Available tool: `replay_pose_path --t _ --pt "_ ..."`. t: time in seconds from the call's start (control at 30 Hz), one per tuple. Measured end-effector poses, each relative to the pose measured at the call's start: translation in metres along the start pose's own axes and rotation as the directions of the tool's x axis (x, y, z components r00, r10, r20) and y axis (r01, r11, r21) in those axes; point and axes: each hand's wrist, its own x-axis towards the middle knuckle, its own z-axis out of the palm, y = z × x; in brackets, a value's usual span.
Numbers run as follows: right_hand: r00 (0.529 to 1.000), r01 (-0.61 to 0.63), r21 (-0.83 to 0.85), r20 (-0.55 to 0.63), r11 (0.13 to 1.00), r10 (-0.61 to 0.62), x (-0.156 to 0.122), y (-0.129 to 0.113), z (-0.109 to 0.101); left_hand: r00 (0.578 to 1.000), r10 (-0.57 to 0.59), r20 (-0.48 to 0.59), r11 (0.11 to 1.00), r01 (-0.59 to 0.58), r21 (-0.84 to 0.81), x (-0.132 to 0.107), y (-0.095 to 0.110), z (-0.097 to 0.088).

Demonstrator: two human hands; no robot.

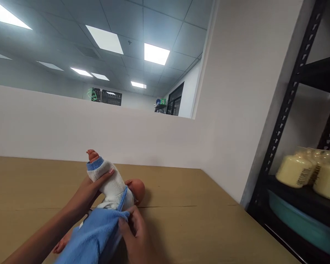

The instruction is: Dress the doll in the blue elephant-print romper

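Note:
A baby doll [136,190] lies on the tabletop, its head away from me and turned to the right. It wears a white fleecy top with blue cuffs and a blue garment [92,234] over its body. My left hand [97,183] is wrapped round the doll's raised white sleeve [114,185], just below the blue cuff; the doll's small hand [92,155] sticks out above. With thumb and fingers, my right hand [134,227] pinches the edge of the blue garment near the doll's side. The doll's other hand [61,245] shows at lower left.
The brown tabletop [178,227] has a seam across it and meets a low white wall [57,128] behind. On the right, a black metal shelf [280,113] holds several cream-coloured jars [294,170] above a teal basin [299,220].

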Motion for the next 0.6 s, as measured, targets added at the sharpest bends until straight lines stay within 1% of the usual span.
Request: replay_pose_path --t 0.1,0.23,0.27,0.33,0.4,0.47,0.53,0.6 --pt "0.997 -0.058 0.085 0.055 0.995 0.053 0.008 -0.001 0.004 0.999 -0.030 -0.021 0.999 0.030 0.012 -0.005 -0.001 -0.009" --pt "0.987 -0.146 0.040 0.074 0.988 0.143 0.012 -0.017 0.008 0.999 -0.028 -0.027 0.998 0.026 -0.060 -0.008 -0.009 -0.015" --pt "0.988 -0.138 0.009 0.073 0.990 0.137 0.012 -0.021 0.009 0.999 -0.033 -0.018 0.996 0.031 -0.080 -0.009 -0.011 -0.016" --pt "0.995 -0.076 -0.043 0.063 0.996 0.079 0.010 -0.027 0.011 0.998 -0.058 -0.004 0.994 0.058 -0.094 -0.010 -0.014 -0.016" --pt "0.999 -0.018 -0.016 0.041 1.000 0.018 0.009 -0.029 0.014 0.997 -0.081 -0.007 0.993 0.080 -0.083 -0.012 -0.016 -0.016" --pt "0.999 -0.017 0.047 0.038 0.999 0.015 0.009 -0.027 0.016 0.997 -0.081 -0.016 0.995 0.080 -0.065 -0.014 -0.016 -0.015" --pt "0.997 -0.030 0.084 0.067 0.996 0.025 0.009 -0.025 0.017 0.998 -0.068 -0.015 0.996 0.067 -0.051 -0.015 -0.015 -0.016" --pt "0.996 -0.037 0.062 0.079 0.997 0.032 0.010 -0.026 0.016 0.998 -0.069 -0.005 0.997 0.069 -0.044 -0.015 -0.016 -0.016"
